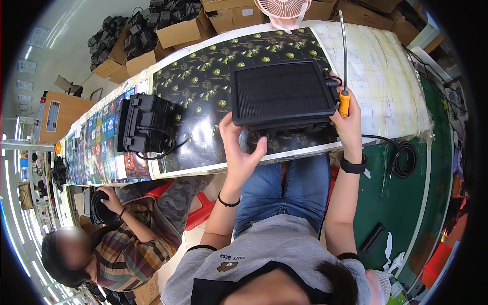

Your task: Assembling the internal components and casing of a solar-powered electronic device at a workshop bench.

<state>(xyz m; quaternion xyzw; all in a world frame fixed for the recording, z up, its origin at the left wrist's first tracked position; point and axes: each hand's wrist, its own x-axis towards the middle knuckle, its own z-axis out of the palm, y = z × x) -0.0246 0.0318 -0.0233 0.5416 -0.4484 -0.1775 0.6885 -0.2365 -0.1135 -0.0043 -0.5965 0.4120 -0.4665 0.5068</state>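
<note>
A black case with a flat ribbed panel on top [282, 91] is in front of me at the table's near edge. My left hand [240, 150] grips its near left corner, fingers at the side and thumb spread along the front. My right hand [349, 124] is at its right side, closed round the orange handle of a screwdriver [344, 104] whose long shaft points away from me. Some right fingers are hidden behind the case. A short black cable loop [334, 80] comes out at the case's right side.
Another black case with a cable [145, 124] stands to the left on the table [376, 56]. A pink fan [284, 11] and cartons of black units [185, 31] line the far side. A coiled cable [405, 158] is at the right. A co-worker's hand [109, 199] holds black coiled cable, lower left.
</note>
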